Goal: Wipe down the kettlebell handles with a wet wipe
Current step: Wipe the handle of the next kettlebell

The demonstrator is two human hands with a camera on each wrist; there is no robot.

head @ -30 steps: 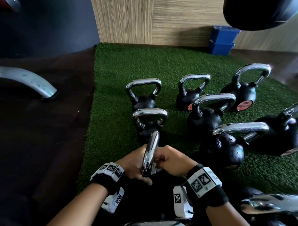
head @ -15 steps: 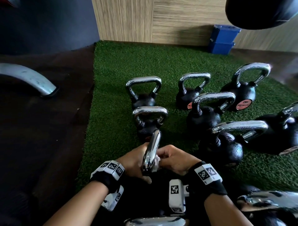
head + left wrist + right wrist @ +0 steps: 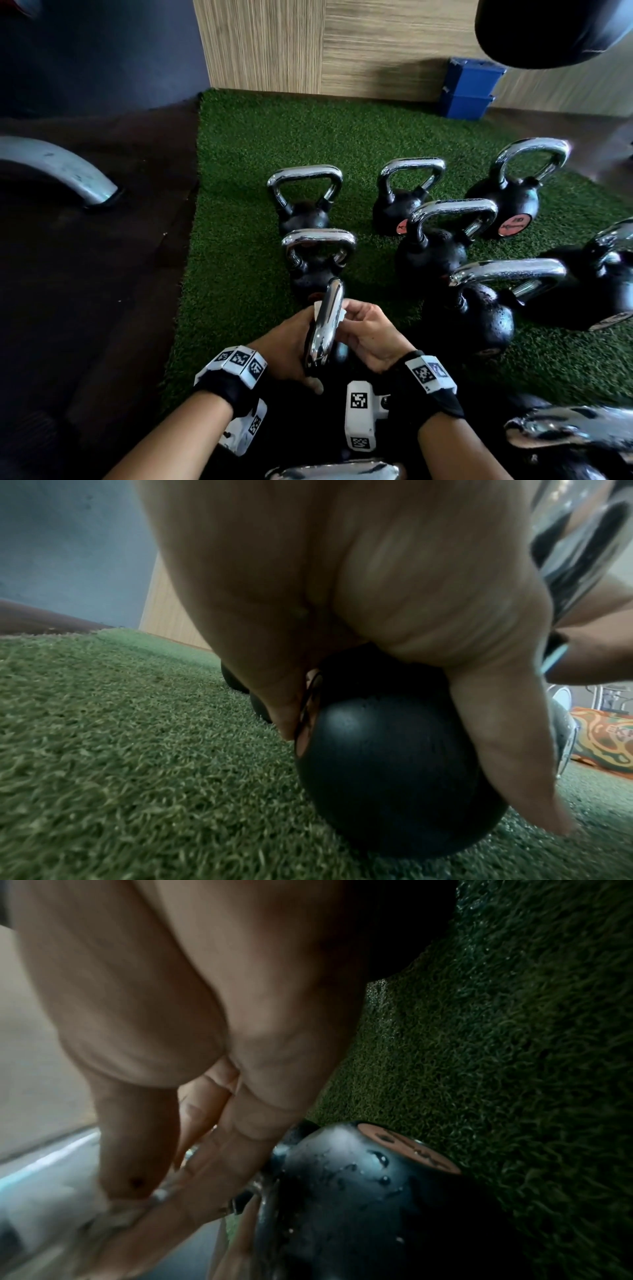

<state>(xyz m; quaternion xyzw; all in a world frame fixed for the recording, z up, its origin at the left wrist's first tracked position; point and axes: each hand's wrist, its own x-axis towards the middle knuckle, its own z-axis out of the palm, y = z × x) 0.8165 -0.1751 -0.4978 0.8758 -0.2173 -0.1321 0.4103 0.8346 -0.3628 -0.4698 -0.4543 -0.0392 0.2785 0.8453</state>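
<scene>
From the head view, the wipe (image 3: 342, 313) now shows white above my right hand (image 3: 368, 337), which pinches it high on the handle (image 3: 325, 329); a second ago it sat lower. My left hand (image 3: 286, 346) grips the handle's other side. Left wrist: my fingers curl over the kettlebell (image 3: 394, 764) on the turf (image 3: 120, 750). Right wrist: blurred fingers (image 3: 219, 1164) clamp the wipe. This handle seems nearly done.

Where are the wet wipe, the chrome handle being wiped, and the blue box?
wet wipe (image 3: 343, 313), head view, on the white fold beside the handle.
chrome handle (image 3: 325, 329), head view, on its shiny top bar.
blue box (image 3: 469, 89), head view, on its front face.
</scene>
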